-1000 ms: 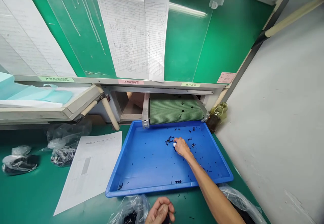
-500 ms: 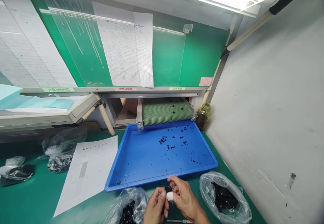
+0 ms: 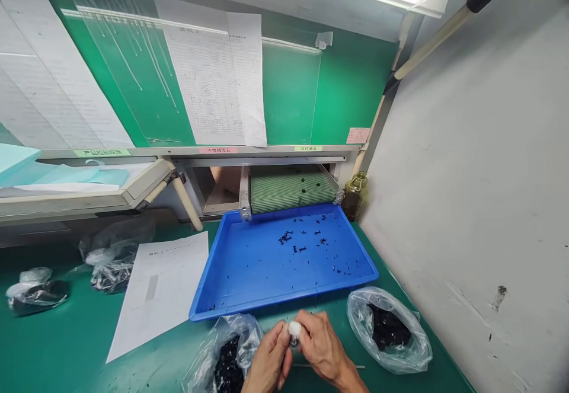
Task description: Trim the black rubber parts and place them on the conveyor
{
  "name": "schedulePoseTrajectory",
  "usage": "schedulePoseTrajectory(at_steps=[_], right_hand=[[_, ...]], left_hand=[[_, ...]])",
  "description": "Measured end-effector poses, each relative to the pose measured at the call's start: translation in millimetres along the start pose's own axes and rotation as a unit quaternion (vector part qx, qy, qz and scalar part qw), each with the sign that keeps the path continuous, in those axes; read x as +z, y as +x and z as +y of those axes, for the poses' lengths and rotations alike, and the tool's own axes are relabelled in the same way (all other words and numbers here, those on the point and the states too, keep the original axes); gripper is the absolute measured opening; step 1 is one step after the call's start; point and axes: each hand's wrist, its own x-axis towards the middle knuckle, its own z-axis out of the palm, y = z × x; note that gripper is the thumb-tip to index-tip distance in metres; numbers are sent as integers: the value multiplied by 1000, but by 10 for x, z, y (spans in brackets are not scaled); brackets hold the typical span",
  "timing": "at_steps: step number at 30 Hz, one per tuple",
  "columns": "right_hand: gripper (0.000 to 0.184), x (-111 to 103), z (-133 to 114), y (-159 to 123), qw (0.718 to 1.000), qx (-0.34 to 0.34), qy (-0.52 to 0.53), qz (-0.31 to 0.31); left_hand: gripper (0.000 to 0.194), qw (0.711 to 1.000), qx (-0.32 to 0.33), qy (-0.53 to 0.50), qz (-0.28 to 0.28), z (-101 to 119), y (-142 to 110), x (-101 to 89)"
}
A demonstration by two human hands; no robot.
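Observation:
My left hand (image 3: pixel 268 356) and my right hand (image 3: pixel 323 344) meet in front of the tray. Both are closed, pinching a small dark part (image 3: pixel 293 342) between the fingertips; its kind does not show. A white piece (image 3: pixel 294 328), like a wrap or cap, sits at my right fingertips; I cannot tell whether it is worn or held. Beneath my right hand a thin rod (image 3: pixel 360 367) lies on the green table. Beside my left hand is an open clear bag (image 3: pixel 231 357) of small black parts. Another open bag (image 3: pixel 389 329) of black parts is to the right.
A blue tray (image 3: pixel 262 286) with scattered black bits lies beyond my hands, under the end of a green conveyor belt (image 3: pixel 288 191). Left are a paper sheet (image 3: pixel 155 292) and knotted bags (image 3: pixel 113 271). A wall (image 3: pixel 480 203) and a bottle (image 3: pixel 354 196) bound the right.
The white piece has turned upward at my fingertips, and the dark part now shows below it. My hands have closed nearer together. The view has shifted slightly.

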Motion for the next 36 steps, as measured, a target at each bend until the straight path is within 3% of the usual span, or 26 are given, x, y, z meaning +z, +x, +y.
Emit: schedulePoseTrajectory(at_steps=[2, 6, 10, 15, 19, 21, 24, 27, 30, 32, 36], right_hand=[[26, 15, 36, 51, 1000, 5, 23, 6], [22, -93, 227, 178, 994, -13, 101, -46], [29, -363, 430, 324, 998, -14, 34, -53], [33, -590, 400, 439, 988, 4, -24, -153], [39, -586, 360, 330, 993, 27, -3, -114], [34, -534, 386, 199, 993, 55, 10, -106], [32, -368, 439, -41, 987, 75, 5, -144], [35, -104, 477, -250, 978, 59, -85, -182], [26, 162, 518, -397, 967, 57, -190, -158], [23, 307, 569, -482, 967, 55, -216, -128], [32, 565, 739, -644, 973, 18, -224, -52]], left_hand=[[52, 1000, 4, -1, 8, 9, 34, 28], [53, 998, 11, -34, 50, 50, 73, 35], [46, 991, 10, -105, 85, 182, 52, -85], [35, 965, -17, -249, 75, 294, 79, -200], [24, 940, -43, -333, 56, 234, 118, -244], [24, 926, -62, -368, 63, 186, 128, -259], [24, 906, -69, -412, 70, 150, 153, -237], [20, 883, -62, -462, 54, 164, 201, -168], [20, 865, -71, -495, 42, 171, 230, -107], [18, 865, -74, -494, 41, 156, 220, -67], [10, 896, -101, -431, 18, 135, 187, 166]])
